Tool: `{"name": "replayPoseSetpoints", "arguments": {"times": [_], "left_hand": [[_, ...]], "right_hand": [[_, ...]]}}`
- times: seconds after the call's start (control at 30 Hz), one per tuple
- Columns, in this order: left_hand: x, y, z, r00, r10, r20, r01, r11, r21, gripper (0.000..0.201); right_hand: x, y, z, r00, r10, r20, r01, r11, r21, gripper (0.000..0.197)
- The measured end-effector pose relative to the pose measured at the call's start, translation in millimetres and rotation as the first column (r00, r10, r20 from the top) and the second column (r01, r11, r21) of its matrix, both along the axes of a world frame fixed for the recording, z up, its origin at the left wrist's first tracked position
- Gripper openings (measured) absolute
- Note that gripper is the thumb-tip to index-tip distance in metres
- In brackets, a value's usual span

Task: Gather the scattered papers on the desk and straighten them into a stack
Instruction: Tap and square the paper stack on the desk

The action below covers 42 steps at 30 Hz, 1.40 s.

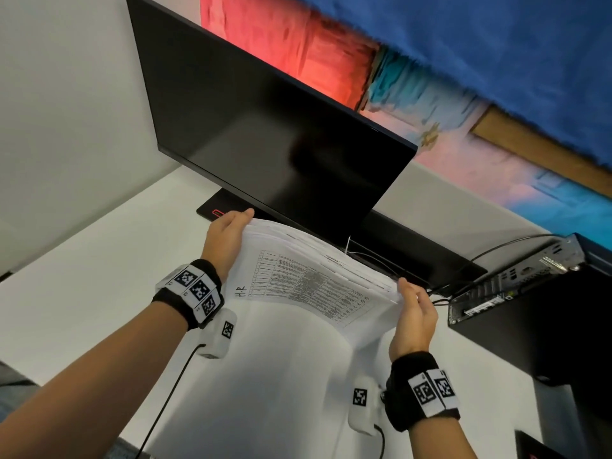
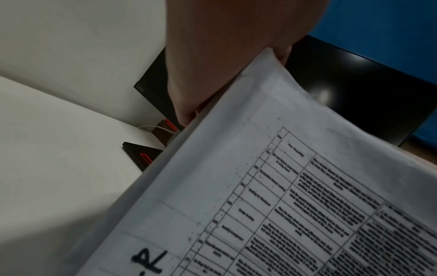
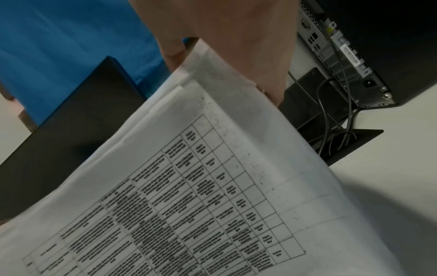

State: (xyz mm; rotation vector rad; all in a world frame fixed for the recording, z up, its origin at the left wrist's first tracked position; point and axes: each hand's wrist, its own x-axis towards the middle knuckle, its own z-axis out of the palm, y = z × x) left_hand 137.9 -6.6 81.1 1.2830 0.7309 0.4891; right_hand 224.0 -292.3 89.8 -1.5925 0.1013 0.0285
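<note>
A sheaf of white papers point(image 1: 308, 286) with a printed table on the front sheet stands between both hands, tilted up over the white desk point(image 1: 99, 260). My left hand point(image 1: 228, 233) grips the sheaf's left edge near the top corner, fingers curled behind it. My right hand point(image 1: 414, 309) holds the right edge, thumb on the front. The top edges of the sheets are fanned and uneven. The printed sheet point(image 2: 283, 186) fills the left wrist view beside my left hand point(image 2: 224, 56). In the right wrist view the same sheet point(image 3: 201, 186) hangs below my right hand point(image 3: 236, 46).
A black monitor point(image 1: 271, 127) stands right behind the papers, its base point(image 1: 215, 207) on the desk. A black computer case point(image 1: 530, 293) with cables point(image 1: 496, 250) sits at the right. A grey partition wall point(image 1: 66, 111) closes the left side.
</note>
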Motion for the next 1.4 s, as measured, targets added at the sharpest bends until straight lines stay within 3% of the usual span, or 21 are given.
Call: {"name": "replayPoseSetpoints", "arguments": {"times": [0.33, 0.5, 0.63, 0.77, 0.83, 1.0, 1.13, 1.23, 1.33, 1.4], "left_hand": [[1, 1, 5, 1.000, -0.005, -0.005, 0.004, 0.991, -0.130, 0.028], [0, 0, 3, 0.999, -0.024, -0.023, 0.023, 0.997, -0.072, 0.032], [2, -1, 5, 0.999, -0.029, -0.015, 0.027, 0.994, -0.110, 0.027], [2, 1, 4, 0.999, -0.041, -0.012, 0.039, 0.992, -0.124, 0.028], [1, 3, 1, 0.999, -0.040, 0.002, 0.039, 0.991, -0.129, 0.029], [1, 5, -2, 0.999, -0.034, 0.003, 0.034, 0.988, -0.148, 0.027], [-7, 9, -7, 0.987, -0.123, 0.100, 0.133, 0.987, -0.091, 0.048], [-17, 18, -21, 0.978, -0.167, 0.124, 0.176, 0.982, -0.073, 0.049], [-29, 27, -35, 0.965, -0.259, 0.029, 0.259, 0.966, -0.007, 0.035], [-38, 25, -39, 0.958, -0.287, -0.022, 0.287, 0.958, 0.005, 0.045]], "right_hand": [[-2, -1, -1, 0.998, 0.011, 0.069, -0.008, 0.999, -0.039, 0.016], [-1, -3, -5, 0.984, 0.048, 0.171, -0.025, 0.991, -0.133, 0.020], [1, -5, -12, 0.996, 0.019, 0.092, -0.008, 0.993, -0.115, 0.031], [2, -4, -10, 1.000, -0.027, 0.013, 0.027, 1.000, -0.004, 0.023], [4, -1, -10, 1.000, -0.022, -0.006, 0.021, 1.000, -0.023, 0.035], [8, -2, -18, 0.999, 0.010, -0.031, -0.013, 0.997, -0.079, 0.046], [7, -8, -18, 0.999, 0.027, -0.037, -0.027, 0.999, -0.017, 0.042], [7, -12, -16, 0.994, 0.095, -0.060, -0.093, 0.995, 0.036, 0.077], [7, -21, -17, 0.976, 0.208, -0.060, -0.210, 0.977, -0.023, 0.085], [6, -31, -19, 0.956, 0.284, -0.070, -0.289, 0.955, -0.070, 0.093]]}}
